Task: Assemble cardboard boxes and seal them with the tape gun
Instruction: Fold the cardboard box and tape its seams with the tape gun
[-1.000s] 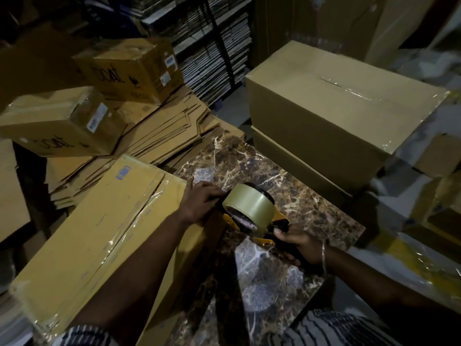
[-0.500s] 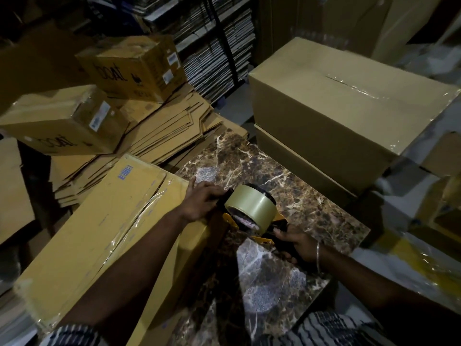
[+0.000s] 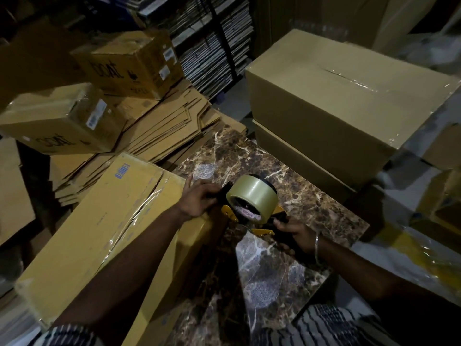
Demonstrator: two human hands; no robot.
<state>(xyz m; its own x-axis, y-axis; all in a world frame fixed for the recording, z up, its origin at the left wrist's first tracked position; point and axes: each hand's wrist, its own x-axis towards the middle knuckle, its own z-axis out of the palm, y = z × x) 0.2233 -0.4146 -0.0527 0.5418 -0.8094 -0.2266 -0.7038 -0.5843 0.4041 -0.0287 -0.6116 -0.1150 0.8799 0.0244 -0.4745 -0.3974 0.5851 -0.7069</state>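
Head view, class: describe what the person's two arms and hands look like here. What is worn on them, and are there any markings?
Both forearms are bare. The left hand carries no ring or glove that can be seen. The right hand has a thin silver bangle at the wrist. The striped sleeves, dark and light, show at the bottom edge of the picture. No markings show in the dim light.

- The tape gun [image 3: 252, 208] has crept slightly up and to the right in the head view over the last second, though the whole scene shifts with it, so much of this is the camera.
- The right hand [image 3: 295, 236] has slid a little forward along the handle toward the roll.
- The left hand [image 3: 199, 201] has followed the gun's front end, its fingers [image 3: 214, 196] closer against the frame.
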